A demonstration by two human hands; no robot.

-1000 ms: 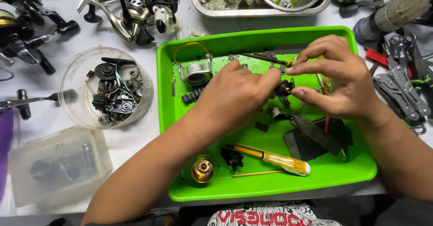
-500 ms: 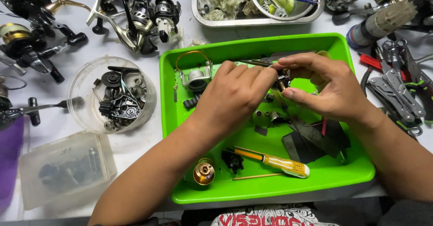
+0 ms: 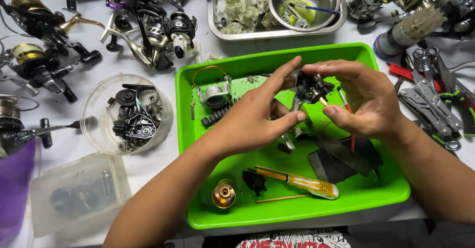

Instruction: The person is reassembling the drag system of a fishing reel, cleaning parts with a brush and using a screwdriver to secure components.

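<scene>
Both hands hover over a green tray. My right hand pinches a small black fishing reel body between thumb and forefingers. My left hand touches the same reel body with its raised forefinger while the thumb reaches toward it from below. Lying in the tray are a yellow-handled screwdriver, a gold spool cap, a grey spool with a wire bail, a black spring-like part and black cloth scraps.
A round clear bowl of black reel parts sits left of the tray, a frosted plastic box below it. Several fishing reels crowd the top left. A metal tray with a steel bowl lies behind. Pliers and multitools lie at right.
Both hands have lifted the reel body a little higher above the tray, and my left forefinger now points up against it. The view has shifted slightly.
</scene>
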